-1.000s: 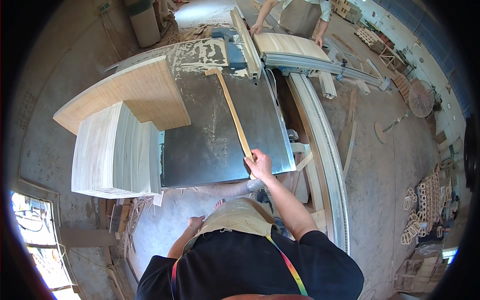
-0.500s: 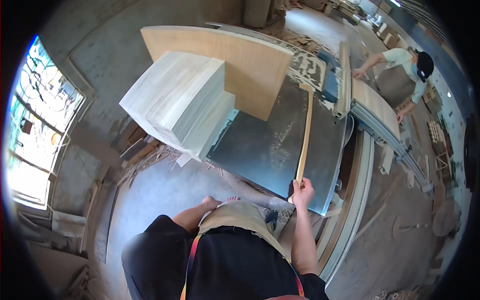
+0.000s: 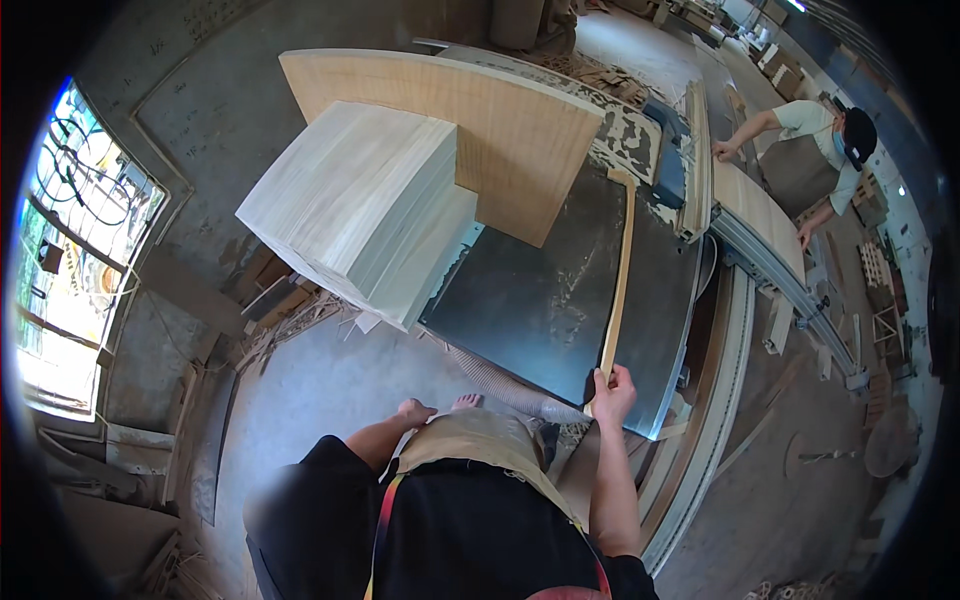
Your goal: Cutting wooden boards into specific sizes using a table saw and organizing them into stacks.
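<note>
My right hand (image 3: 613, 392) is closed around the near end of a long, thin wooden stick (image 3: 622, 270) with a hooked far end. The stick lies across the dark metal saw table (image 3: 525, 300), and my hand is at the table's near edge. My left hand (image 3: 413, 411) hangs beside my tan apron (image 3: 470, 440), away from the table. Its fingers are mostly hidden, and I see nothing held in it. A stack of pale wood boards (image 3: 350, 190) stands at the table's left side, against a large upright wooden panel (image 3: 450, 130).
Across the machine at the right, a person in a cap and apron (image 3: 800, 160) has both hands on a curved-looking pale board (image 3: 755, 215). A sliding rail (image 3: 715, 420) runs along the right. A ribbed hose (image 3: 480, 375) passes below the table, and wood scraps (image 3: 285, 330) lie at left.
My view has shifted slightly. My right hand still grips the stick at the table edge, and the left hand stays by the apron. The person opposite has barely moved.
</note>
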The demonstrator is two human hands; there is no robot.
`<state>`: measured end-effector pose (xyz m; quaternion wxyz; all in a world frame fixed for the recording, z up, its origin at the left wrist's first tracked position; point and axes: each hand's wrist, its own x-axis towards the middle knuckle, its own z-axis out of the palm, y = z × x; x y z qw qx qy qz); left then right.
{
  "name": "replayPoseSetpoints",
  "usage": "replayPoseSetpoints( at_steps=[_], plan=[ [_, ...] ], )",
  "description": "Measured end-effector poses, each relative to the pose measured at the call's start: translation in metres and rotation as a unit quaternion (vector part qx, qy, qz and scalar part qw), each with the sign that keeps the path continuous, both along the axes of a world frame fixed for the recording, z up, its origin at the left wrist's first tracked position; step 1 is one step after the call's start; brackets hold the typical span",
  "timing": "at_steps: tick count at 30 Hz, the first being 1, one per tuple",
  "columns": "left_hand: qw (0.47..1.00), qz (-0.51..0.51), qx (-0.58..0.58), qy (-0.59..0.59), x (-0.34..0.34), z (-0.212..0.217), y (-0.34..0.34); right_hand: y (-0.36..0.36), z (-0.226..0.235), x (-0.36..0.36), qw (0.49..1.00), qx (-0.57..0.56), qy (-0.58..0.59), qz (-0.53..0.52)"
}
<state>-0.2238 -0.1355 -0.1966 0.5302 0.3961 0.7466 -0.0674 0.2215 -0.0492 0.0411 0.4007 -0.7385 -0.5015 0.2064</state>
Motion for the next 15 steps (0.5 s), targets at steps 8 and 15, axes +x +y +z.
replayPoseSetpoints(
  at_steps=[8, 15],
  plan=[
    [0.999, -0.036, -0.017, -0.005, -0.001, 0.008, 0.046, 0.026, 0.016, -0.003, 0.999, -0.009, 0.033, -0.002],
    [0.998, -0.031, -0.049, -0.031, -0.007, -0.004, 0.089, 0.044, 0.001, -0.008, 0.996, -0.006, 0.087, -0.028]
  ],
)
